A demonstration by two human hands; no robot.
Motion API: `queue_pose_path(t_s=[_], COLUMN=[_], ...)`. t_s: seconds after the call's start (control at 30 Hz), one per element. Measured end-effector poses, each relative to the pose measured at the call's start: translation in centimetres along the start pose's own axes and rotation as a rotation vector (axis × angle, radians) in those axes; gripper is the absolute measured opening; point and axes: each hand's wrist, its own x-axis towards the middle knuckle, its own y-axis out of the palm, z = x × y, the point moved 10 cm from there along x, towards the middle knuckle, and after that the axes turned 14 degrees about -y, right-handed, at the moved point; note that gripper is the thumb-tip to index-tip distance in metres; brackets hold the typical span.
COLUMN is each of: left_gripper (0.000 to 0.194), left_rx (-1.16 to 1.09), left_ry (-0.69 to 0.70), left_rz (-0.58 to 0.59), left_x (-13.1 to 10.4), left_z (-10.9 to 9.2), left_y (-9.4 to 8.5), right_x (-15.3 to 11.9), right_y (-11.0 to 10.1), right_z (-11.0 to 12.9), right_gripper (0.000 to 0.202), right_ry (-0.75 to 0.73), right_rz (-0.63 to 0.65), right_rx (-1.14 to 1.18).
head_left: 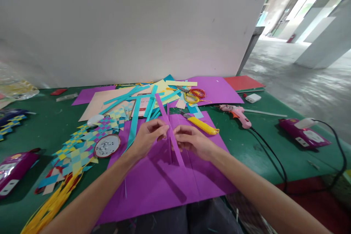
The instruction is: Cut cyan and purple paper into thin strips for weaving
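Observation:
Two narrow purple paper strips point(175, 145) cross each other above a large purple sheet point(153, 190) and cast a shadow on it. My left hand point(150, 135) pinches the strips from the left side, thumb and fingers pressed together. On their right side, my right hand point(193, 139) has its fingertips closed around the strips. Just beyond my right hand lies a yellow cutter knife point(203, 125). Turquoise strips point(134, 120) rest in front of my left hand, partly over a phone point(141, 106). How the strips meet between my fingertips is partly hidden.
Woven paper pieces point(82, 150), a round dish of small beads point(107, 146) and yellow strands point(55, 204) lie left. Scissors point(196, 94) sit at the back. A pink glue gun point(237, 114) and a purple power block point(304, 133) are right. A white panel point(131, 36) stands behind.

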Motion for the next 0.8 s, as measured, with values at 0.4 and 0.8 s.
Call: queue_pose_path(t_s=[0.4,0.8], left_gripper=[0.027,0.026], left_rx=[0.239,-0.146], left_ry=[-0.008,0.090], left_rz=[-0.022,-0.191], left_x=[-0.9,-0.3], left_z=[0.1,-0.9], left_y=[1.7,-2.4], right_x=[0.3,-0.3], right_y=[-1.0,0.1], right_z=[1.8,-0.5], right_gripper=[0.007,0.010], right_ry=[-0.170,-0.036], right_rz=[-0.118,-0.072], right_rx=[-0.321,-0.243])
